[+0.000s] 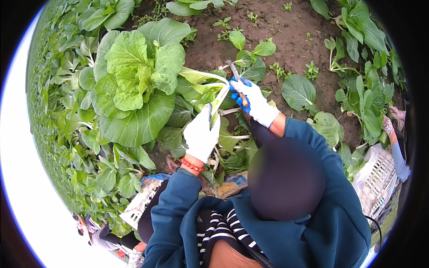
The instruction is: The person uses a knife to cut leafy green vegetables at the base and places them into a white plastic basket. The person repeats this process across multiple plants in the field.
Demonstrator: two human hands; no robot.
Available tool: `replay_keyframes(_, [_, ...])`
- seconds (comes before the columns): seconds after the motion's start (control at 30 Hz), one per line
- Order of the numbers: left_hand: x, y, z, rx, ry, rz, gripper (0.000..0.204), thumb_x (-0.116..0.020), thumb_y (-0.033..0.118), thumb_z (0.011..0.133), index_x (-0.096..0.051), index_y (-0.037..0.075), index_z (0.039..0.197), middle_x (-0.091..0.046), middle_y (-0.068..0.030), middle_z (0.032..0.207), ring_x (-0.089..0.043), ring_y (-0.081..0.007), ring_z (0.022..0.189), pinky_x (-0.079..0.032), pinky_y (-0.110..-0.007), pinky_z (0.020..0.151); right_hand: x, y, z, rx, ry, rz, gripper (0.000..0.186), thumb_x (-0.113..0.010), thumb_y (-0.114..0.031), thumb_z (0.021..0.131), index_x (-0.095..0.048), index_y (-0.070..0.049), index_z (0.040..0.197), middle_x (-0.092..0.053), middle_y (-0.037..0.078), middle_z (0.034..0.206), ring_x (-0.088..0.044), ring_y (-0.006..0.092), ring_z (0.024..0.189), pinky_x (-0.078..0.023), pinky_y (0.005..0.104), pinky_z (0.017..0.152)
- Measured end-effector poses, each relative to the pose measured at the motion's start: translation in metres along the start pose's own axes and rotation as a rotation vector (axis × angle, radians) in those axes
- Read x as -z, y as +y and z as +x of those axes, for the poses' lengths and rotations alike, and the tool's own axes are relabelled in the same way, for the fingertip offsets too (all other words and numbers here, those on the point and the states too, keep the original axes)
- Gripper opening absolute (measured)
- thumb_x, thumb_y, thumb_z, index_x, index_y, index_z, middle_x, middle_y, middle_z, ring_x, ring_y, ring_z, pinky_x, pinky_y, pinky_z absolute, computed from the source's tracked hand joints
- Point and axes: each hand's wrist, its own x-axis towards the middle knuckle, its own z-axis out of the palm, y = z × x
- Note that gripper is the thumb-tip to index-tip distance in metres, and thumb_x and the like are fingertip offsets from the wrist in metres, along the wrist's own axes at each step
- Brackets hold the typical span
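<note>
My left hand, in a white glove with blue on the finger side, is closed on a pale, yellowish leaf of a leafy green. My right hand, gloved the same way, grips a knife with a wooden handle. Its blade points away from me, over some green leaves. The white stalk ends of the leaf meet the right hand's blue fingertips; whether those fingers also pinch them, I cannot tell. A large, full head of leafy green stands left of both hands, apart from the left one.
Brown soil with small weeds lies beyond my hands, and more leafy plants grow at the right. White plastic crates stand at the right and lower left. Another person's gloved hands show at the right edge. Loose leaves lie below my hands.
</note>
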Motion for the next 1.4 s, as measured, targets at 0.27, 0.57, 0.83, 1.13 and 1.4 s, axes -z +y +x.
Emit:
replay_keyframes(0.27, [-0.029, -0.004, -0.055, -0.026, -0.368, 0.205, 0.064, -0.069, 0.028, 0.089, -0.046, 0.002, 0.143, -0.070, -0.0184, 0.107, -0.069, -0.0340, 0.088, -0.054, -0.041, 0.079, 0.019, 0.026, -0.004, -0.206, -0.174, 0.187, 0.013, -0.073, -0.024, 0.092, -0.066, -0.013, 0.091, -0.054, -0.006, 0.061, -0.038, 0.0042, 0.040, -0.028, 0.0207, 0.036])
replay_keyframes(0.57, [0.110, 0.100, -0.004, -0.105, -0.979, 0.200, 0.033, -0.062, 0.018, 0.094, -0.064, 0.011, 0.127, -0.073, -0.0089, 0.101, -0.072, -0.0254, 0.091, -0.056, -0.033, 0.082, 0.024, -0.029, -0.046, 0.367, -0.129, -0.046, 0.065, -0.072, -0.002, 0.083, -0.049, -0.005, 0.143, -0.065, 0.001, 0.095, -0.050, 0.0020, 0.058, -0.037, 0.0166, 0.046])
replay_keyframes(0.83, [0.137, 0.079, 0.055, -0.085, -0.097, -0.428, 0.084, -0.085, 0.021, 0.075, -0.045, -0.005, 0.144, -0.056, -0.0222, 0.140, -0.056, -0.0275, 0.128, -0.045, -0.035, 0.106, -0.004, -0.055, -0.079, 0.501, -0.313, -0.027, 0.076, -0.069, 0.008, 0.081, -0.038, -0.001, 0.150, -0.066, 0.008, 0.106, -0.065, 0.0104, 0.081, -0.054, 0.0222, 0.071])
replay_keyframes(1.13, [-0.016, 0.032, 0.032, 0.326, -0.535, -1.310, 0.093, -0.082, 0.006, 0.077, -0.029, -0.001, 0.153, -0.053, -0.0077, 0.137, -0.054, -0.0145, 0.119, -0.045, -0.031, 0.103, -0.014, -0.028, -0.078, 0.247, -0.426, 0.170, 0.069, -0.058, 0.003, 0.088, -0.033, -0.002, 0.152, -0.063, 0.009, 0.116, -0.064, 0.0105, 0.089, -0.054, 0.0240, 0.078])
replay_keyframes(1.4, [-0.034, 0.005, 0.011, 0.225, -0.538, -0.573, 0.086, -0.069, 0.029, 0.072, -0.038, 0.002, 0.147, -0.063, -0.0218, 0.124, -0.064, -0.0312, 0.110, -0.051, -0.039, 0.094, 0.013, -0.009, -0.052, 0.095, -0.422, 0.154, 0.057, -0.064, -0.008, 0.093, -0.044, -0.003, 0.145, -0.068, 0.009, 0.107, -0.056, 0.0069, 0.075, -0.046, 0.0193, 0.061])
